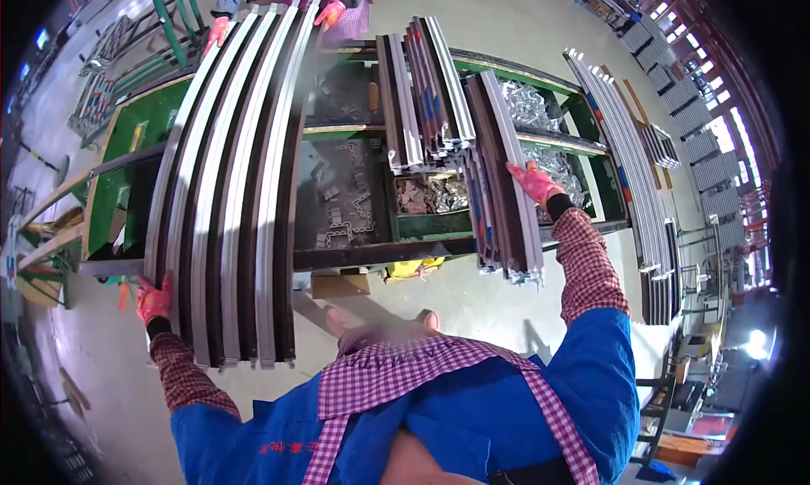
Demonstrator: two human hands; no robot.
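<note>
1. Lower left of the frame: the left hand [153, 300], in a pink glove, touches the outer edge of the long metal profiles [268, 232] close to their near ends; I cannot tell whether its grip is closed round that edge
2. Those profiles lie side by side across the left of the frame; their long axis runs from the lower left to the top, leaning rightward, with near ends overhanging the bench [434, 226]; the bow may be lens bend
3. They look stiff, smooth and perhaps slippery, awkward more for length than weight; the edges near both ends seem the best hold
4. Right of centre: the right hand [536, 184], also gloved, has its fingers over a profile of the shorter bundle [504, 139]; the underside is hidden, so I cannot tell whether this grip is clamped; the bundle points up and slightly left, and probably feels heavier as a stack
5. Middle: small metal pieces [451, 195] fill a compartment
6. Top left: a co-worker's gloved hands [331, 14] are at the long profiles' far ends
</note>
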